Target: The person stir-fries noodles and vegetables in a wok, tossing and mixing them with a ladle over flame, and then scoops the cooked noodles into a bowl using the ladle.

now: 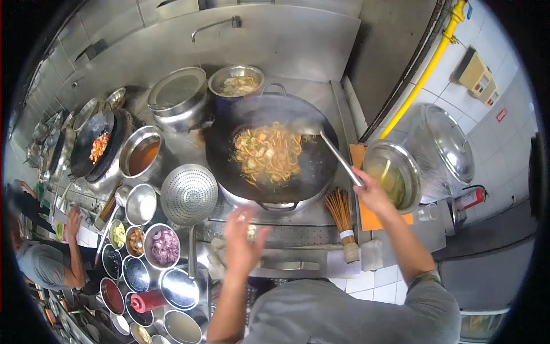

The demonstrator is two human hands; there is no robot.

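My right hand (pixel 373 192) is closed round the handle of a long metal wok spatula (pixel 341 158). The spatula's head, blurred by steam, is inside a large black wok (pixel 229 117), at the right edge of the noodles (pixel 266 155). Thick noodles with bits of vegetable lie in the wok's middle, steaming. My left hand (pixel 243 246) is raised in front of the wok's near handle, thumb apart from the fingers. Motion blurs its fingertips, and I see nothing held in it. Left of the wok rests a perforated skimmer (pixel 189 195).
A bamboo brush (pixel 342 226) and a pot of greenish liquid (pixel 392 175) stand at right. Left are a pot of brown liquid (pixel 141 152), sliced onions (pixel 165 246), a red bottle (pixel 148 300) and several bowls. Another wok (pixel 91 135) and a co-worker (pixel 48 266) are farther left.
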